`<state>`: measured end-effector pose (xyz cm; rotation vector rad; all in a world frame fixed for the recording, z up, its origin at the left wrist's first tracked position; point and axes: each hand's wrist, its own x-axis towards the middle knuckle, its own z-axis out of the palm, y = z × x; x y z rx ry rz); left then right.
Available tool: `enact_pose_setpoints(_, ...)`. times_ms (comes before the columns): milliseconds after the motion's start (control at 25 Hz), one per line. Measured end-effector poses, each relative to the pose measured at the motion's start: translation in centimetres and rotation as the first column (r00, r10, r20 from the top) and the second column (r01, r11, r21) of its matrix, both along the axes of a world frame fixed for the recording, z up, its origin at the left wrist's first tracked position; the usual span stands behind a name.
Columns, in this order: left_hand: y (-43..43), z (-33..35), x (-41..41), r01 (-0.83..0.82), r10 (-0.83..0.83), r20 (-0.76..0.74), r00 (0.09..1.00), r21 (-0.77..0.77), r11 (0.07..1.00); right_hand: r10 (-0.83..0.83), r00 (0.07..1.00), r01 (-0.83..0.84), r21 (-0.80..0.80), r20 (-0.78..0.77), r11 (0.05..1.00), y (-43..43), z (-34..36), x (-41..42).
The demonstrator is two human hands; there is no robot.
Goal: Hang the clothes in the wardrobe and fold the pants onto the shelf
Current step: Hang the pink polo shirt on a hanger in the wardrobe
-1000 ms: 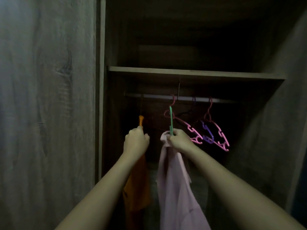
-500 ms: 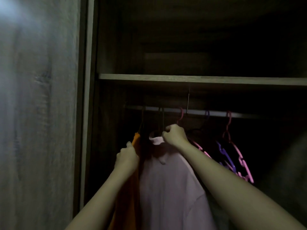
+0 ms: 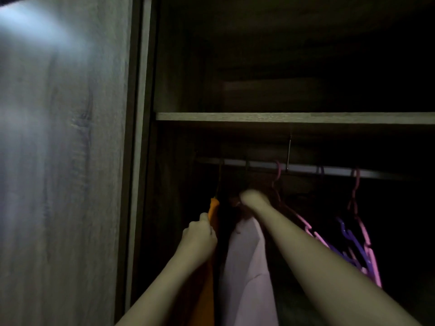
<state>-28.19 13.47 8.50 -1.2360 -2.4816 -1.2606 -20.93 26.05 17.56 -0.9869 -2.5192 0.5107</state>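
I look into a dark wardrobe. A pale pink shirt (image 3: pixel 247 267) hangs from the rail (image 3: pixel 259 164) on a hanger. My right hand (image 3: pixel 250 198) is at its collar, blurred, closed on the top of the hanger. To the left hangs an orange garment (image 3: pixel 213 212). My left hand (image 3: pixel 199 236) is closed on its upper edge, pressing it leftward. The hanger hooks are barely visible in the dark.
Empty pink hangers (image 3: pixel 364 234) and a purple hanger (image 3: pixel 350 238) hang on the rail at the right. A wooden shelf (image 3: pixel 282 117) runs above the rail. The wardrobe door panel (image 3: pixel 63 184) fills the left side.
The pink shirt went from being held below the rail to hanging on it. My right hand has risen towards the rail. My left hand slid down along the orange garment.
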Motion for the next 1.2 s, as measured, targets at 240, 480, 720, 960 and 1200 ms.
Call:
enact_pose_setpoints(240, -1.0, 0.2, 0.0, -0.039, 0.04, -0.132, 0.99, 0.008, 0.999, -0.123, 0.992, 0.12, 0.153, 0.007, 0.981, -0.3, -1.2, 0.7)
enact_pose_setpoints(480, -0.9, 0.2, 1.0, -0.252, 0.237, -0.198, 0.951, -0.053, 0.966, -0.18, 0.981, 0.19, 0.159, -0.077, 0.969, -1.5, -2.6, 1.9)
enact_pose_setpoints(720, -2.9, -0.1, 1.8, -0.185, 0.183, -0.277, 0.943, 0.019, 0.982, -0.078, 0.991, 0.107, 0.288, -0.109, 0.952, -3.0, -3.6, 2.9)
enact_pose_setpoints(960, -11.9, 0.2, 2.2, -0.106, 0.259, -0.378, 0.889, 0.38, 0.919, 0.321, 0.832, -0.032, 0.538, -0.453, 0.842, -9.0, -6.4, 3.2)
enact_pose_setpoints(1200, -24.5, -6.7, -1.8, -0.383, 0.498, -0.282, 0.82, 0.376, 0.844, 0.554, 0.73, -0.305, 0.534, -0.4, 0.788, -20.7, -13.2, -2.1)
